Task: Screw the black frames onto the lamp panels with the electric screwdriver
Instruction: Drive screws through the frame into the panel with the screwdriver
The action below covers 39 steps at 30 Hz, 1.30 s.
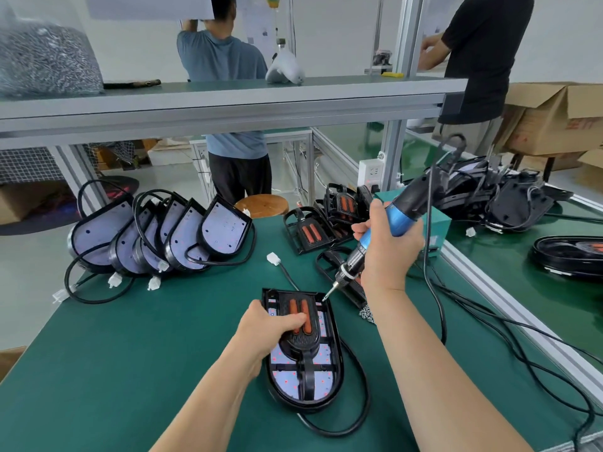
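A lamp panel (321,378) lies flat on the green bench in front of me, with a black frame (306,340) carrying two orange strips seated on it. My left hand (270,324) presses down on the frame's middle, fingers lying across the orange strips. My right hand (388,249) grips the blue and black electric screwdriver (381,236). The screwdriver is tilted, and its bit touches the frame's top right corner. A small pile of screws (367,313) sits just right of the panel.
Several bare lamp panels (163,236) lean in a row at the back left, cables trailing. Loose black frames (313,233) lie at the back middle. More lamps pile at the right (509,200). The screwdriver's cables cross the mat at right. Two people stand beyond the shelf.
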Available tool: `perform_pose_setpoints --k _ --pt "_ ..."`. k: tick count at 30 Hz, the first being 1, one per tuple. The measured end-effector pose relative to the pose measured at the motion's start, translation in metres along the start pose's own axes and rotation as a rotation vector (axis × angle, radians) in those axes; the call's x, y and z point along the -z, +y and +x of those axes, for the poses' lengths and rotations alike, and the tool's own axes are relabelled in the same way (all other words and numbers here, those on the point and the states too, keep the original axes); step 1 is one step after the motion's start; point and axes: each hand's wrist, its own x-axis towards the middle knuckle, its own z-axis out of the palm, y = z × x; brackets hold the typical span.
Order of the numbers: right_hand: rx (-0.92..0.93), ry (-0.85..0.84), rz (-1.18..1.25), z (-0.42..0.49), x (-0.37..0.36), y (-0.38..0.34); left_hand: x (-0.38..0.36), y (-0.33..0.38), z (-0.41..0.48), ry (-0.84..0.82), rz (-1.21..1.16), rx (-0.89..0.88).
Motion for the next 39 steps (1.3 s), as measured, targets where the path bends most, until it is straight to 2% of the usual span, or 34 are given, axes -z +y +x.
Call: perform_pose_setpoints --k 6,24,39 --pt "-0.047 -0.084 -0.096 0.001 -0.008 0.018 -0.005 0.000 -0.002 0.043 -0.073 0.009" --pt "-0.097 -0.152 -0.120 0.002 -0.007 0.031 -0.004 0.002 -0.007 0.023 -0.058 0.000" --pt "-0.033 -0.290 -0.166 -0.006 -0.011 0.031 -0.004 -0.004 -0.001 0.031 -0.040 -0.005"
